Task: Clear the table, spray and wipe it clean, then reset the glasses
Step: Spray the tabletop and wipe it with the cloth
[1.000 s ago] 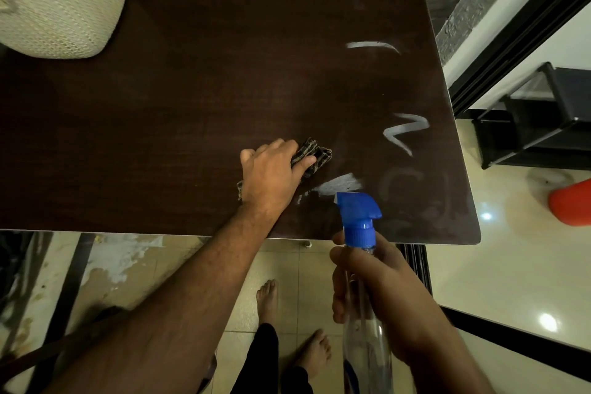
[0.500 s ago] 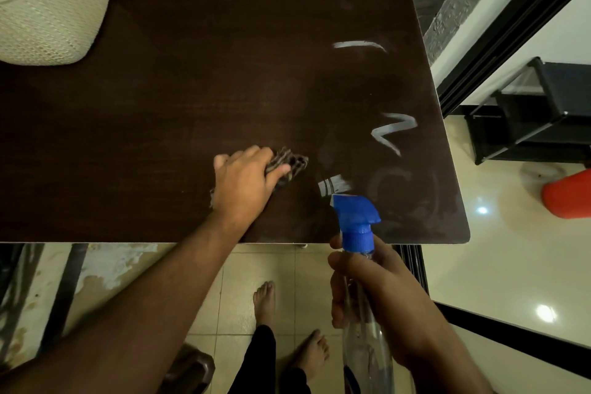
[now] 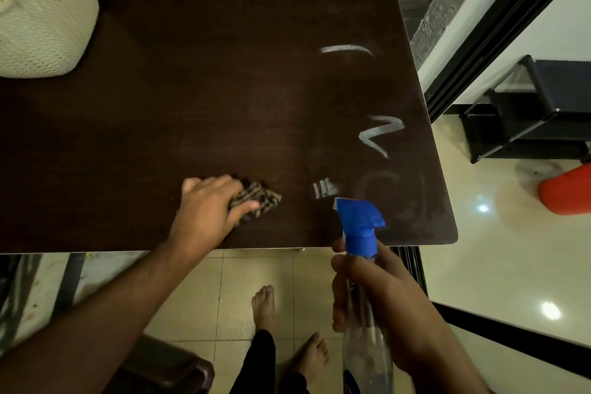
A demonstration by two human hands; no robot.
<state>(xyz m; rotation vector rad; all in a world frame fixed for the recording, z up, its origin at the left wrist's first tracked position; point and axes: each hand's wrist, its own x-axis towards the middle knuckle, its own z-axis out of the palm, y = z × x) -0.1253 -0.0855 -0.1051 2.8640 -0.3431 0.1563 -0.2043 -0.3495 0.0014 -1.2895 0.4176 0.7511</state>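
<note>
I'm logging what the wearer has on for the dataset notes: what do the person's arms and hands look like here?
Both forearms are bare, with no sleeves in view. The left hand and right hand wear no gloves, and no rings, watch or bracelets show on the hands or wrists. Below, dark trouser legs and bare feet are visible.

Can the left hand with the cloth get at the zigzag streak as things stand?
Probably yes. The left hand presses the cloth on the table; only bare tabletop lies between it and the zigzag streak.
</note>
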